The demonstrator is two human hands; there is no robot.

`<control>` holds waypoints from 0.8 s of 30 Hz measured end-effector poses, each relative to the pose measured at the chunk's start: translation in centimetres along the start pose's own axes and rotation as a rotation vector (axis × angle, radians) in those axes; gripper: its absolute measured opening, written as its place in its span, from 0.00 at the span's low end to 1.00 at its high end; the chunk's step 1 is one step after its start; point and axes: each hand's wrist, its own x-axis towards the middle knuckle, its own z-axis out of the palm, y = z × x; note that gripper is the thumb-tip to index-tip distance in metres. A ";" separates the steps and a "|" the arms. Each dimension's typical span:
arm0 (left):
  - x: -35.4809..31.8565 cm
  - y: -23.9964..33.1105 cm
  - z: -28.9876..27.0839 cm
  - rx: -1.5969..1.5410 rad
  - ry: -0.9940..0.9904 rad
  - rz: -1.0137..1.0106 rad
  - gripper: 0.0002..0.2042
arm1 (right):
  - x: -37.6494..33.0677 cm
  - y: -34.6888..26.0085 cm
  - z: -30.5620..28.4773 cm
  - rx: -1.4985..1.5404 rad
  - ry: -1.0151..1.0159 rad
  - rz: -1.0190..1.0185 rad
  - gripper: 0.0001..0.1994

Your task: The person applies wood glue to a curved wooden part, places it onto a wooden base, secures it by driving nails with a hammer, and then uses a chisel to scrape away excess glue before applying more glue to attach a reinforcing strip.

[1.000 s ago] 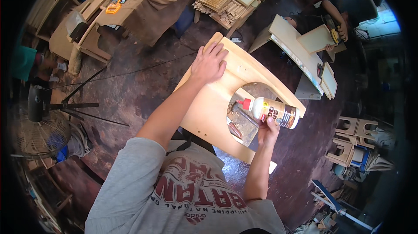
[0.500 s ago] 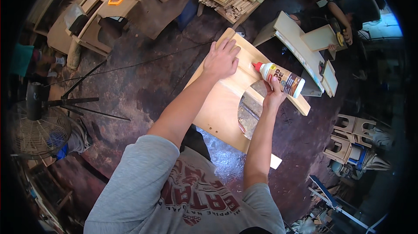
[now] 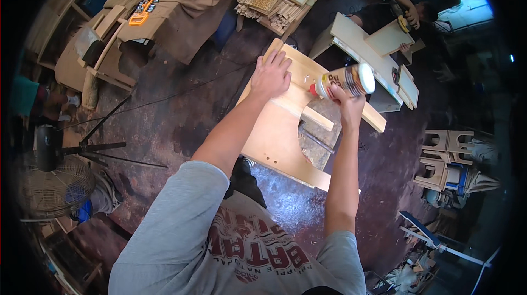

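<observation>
A pale wooden panel (image 3: pixel 267 136) with a curved cutout and small drilled holes lies tilted before me. Wooden strips (image 3: pixel 373 118) run along its far side. My left hand (image 3: pixel 271 77) rests on the wood near its far left end, fingers stretched out over the surface. In my right hand (image 3: pixel 349 105) is a glue bottle (image 3: pixel 350 80), white with a brown label and red cap, gripped around its body. The bottle leans with its red tip down to the left, close to the wood beside a strip. Whether the tip touches the wood I cannot tell.
A person holding a power tool (image 3: pixel 405 23) works over a board (image 3: pixel 387 38) at the far right. Far left stands a cloth-covered table (image 3: pixel 186 26) with an orange tool set (image 3: pixel 144 12). A fan (image 3: pixel 57 177) is at left; wooden frames (image 3: pixel 436 155) are stacked at right.
My right hand has raised the glue bottle's base, so it tips more steeply, its tip shifting slightly down and left. My left hand stays on the wood; the whole view has shifted a little.
</observation>
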 end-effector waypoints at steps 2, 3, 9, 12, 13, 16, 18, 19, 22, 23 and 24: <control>-0.5 -0.1 0.0 -0.004 0.003 -0.016 0.23 | -5.6 -1.6 -1.5 0.286 0.040 0.181 0.25; -0.3 0.3 0.0 -0.014 0.001 -0.003 0.23 | -8.8 -1.2 -2.6 0.381 0.087 0.178 0.26; -0.4 -0.6 -0.3 -0.038 0.011 0.019 0.23 | -24.3 3.0 -4.2 0.523 0.129 0.223 0.32; -1.6 -1.8 -0.3 -0.154 0.021 0.056 0.24 | -27.6 3.9 -3.5 0.459 0.182 0.202 0.32; -2.2 -2.0 -0.5 -0.156 0.017 0.063 0.24 | -28.2 4.1 -3.2 0.461 0.201 0.205 0.31; -4.1 -2.7 -1.3 -0.193 0.012 0.104 0.23 | -29.1 5.6 -2.9 0.459 0.224 0.202 0.31; -5.8 -3.1 -1.8 -0.194 0.023 0.133 0.22 | -29.6 6.1 -2.5 0.455 0.235 0.190 0.31; -6.6 -3.1 -2.1 -0.192 0.025 0.135 0.22 | -29.8 5.9 -2.1 0.447 0.249 0.183 0.31; -8.8 -3.2 -3.2 -0.141 0.025 0.191 0.21 | -30.7 4.5 -1.3 0.467 0.255 0.174 0.33; -9.3 -3.1 -3.5 -0.144 0.019 0.188 0.20 | -31.0 4.0 -0.9 0.482 0.261 0.175 0.34; -9.7 -3.0 -3.8 -0.148 0.012 0.186 0.20 | -31.3 4.0 -0.7 0.481 0.262 0.175 0.34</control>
